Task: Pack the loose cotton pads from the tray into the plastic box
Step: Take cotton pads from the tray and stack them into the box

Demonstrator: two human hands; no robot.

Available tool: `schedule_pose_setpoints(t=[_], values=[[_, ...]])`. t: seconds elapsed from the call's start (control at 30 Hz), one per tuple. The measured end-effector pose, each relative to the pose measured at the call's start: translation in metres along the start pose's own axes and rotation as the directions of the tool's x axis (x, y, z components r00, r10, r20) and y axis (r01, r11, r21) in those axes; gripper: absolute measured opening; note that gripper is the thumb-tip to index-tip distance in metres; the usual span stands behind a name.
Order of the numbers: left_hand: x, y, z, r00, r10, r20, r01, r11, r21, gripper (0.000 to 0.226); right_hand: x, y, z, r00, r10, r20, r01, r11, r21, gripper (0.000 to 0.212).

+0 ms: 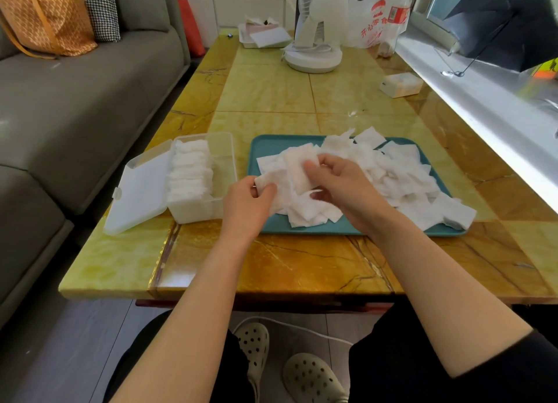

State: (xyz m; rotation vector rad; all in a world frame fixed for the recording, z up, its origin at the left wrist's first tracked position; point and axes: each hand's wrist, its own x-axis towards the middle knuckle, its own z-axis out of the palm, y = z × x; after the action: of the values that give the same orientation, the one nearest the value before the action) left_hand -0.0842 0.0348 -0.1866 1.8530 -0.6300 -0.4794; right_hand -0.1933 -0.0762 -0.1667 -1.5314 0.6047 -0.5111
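A teal tray [271,146] lies on the table and holds a heap of loose white cotton pads [401,179]. Left of it stands the clear plastic box [225,161], lid [142,191] hinged open to the left, with a row of pads [190,173] packed along its left side. My left hand [247,203] pinches the edge of a pad at the tray's left end. My right hand [341,185] grips a small bunch of pads [299,170] just above the heap, close to my left hand.
A white desk fan [314,40], a small white tray with papers [259,35], a plastic bag [377,16] and a tissue pack [401,84] stand at the table's far end. A grey sofa [75,100] runs along the left. A window sill [483,100] borders the right.
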Motion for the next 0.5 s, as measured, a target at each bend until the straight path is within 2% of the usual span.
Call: schedule_pose_setpoints(t=[0.07, 0.13, 0.27, 0.5], values=[[0.001, 0.001, 0.002, 0.999, 0.001, 0.035, 0.001, 1.0, -0.029, 0.019, -0.001, 0.006, 0.011, 0.999, 0.007, 0.049, -0.003, 0.997, -0.076, 0.009], [-0.001, 0.003, 0.004, 0.998, 0.009, 0.065, -0.005, 0.998, -0.059, 0.016, 0.0, 0.01, 0.019, 1.0, -0.006, 0.001, 0.006, 0.993, -0.116, 0.005], [-0.001, 0.002, 0.006, 0.997, 0.018, 0.075, -0.011, 0.996, -0.093, 0.025, 0.003, 0.015, 0.02, 0.993, -0.054, -0.107, 0.03, 0.975, -0.22, 0.01], [-0.004, 0.006, 0.006, 0.997, -0.005, 0.073, 0.015, 0.99, -0.14, 0.036, 0.005, 0.02, 0.023, 0.976, -0.159, -0.146, 0.099, 0.931, -0.351, 0.015]])
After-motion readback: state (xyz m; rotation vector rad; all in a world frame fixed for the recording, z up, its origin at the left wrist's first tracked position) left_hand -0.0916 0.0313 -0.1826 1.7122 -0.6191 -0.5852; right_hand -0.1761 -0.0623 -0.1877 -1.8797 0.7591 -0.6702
